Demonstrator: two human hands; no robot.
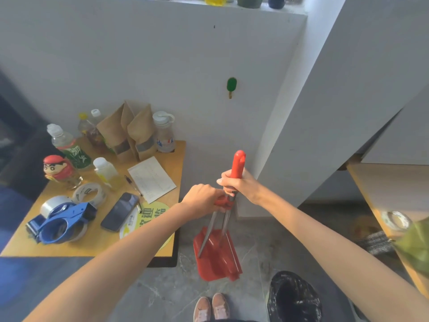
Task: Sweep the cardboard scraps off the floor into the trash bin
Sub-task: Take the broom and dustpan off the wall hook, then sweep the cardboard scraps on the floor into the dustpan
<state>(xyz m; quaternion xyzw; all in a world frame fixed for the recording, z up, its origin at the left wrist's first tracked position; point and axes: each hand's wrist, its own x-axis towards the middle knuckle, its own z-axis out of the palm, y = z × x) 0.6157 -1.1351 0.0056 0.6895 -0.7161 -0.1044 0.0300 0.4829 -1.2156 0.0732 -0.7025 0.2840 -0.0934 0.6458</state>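
A red dustpan point(217, 254) stands on the grey floor in front of me, with two thin metal shafts rising from it. My right hand point(239, 183) is shut on the red handle point(238, 162) at the top. Just below and to the left, my left hand point(203, 196) is shut on a second red grip point(224, 202) clipped to the shafts. The trash bin point(293, 296), lined with a black bag, stands at the bottom right by my feet. No cardboard scraps show on the floor in this view.
A wooden table point(178, 159) on the left carries bottles, brown paper bags, tape rolls, a blue tape dispenser point(61, 220), a phone point(119, 211) and paper. A white wall lies ahead. Another wooden surface point(380, 201) with tape juts in at the right.
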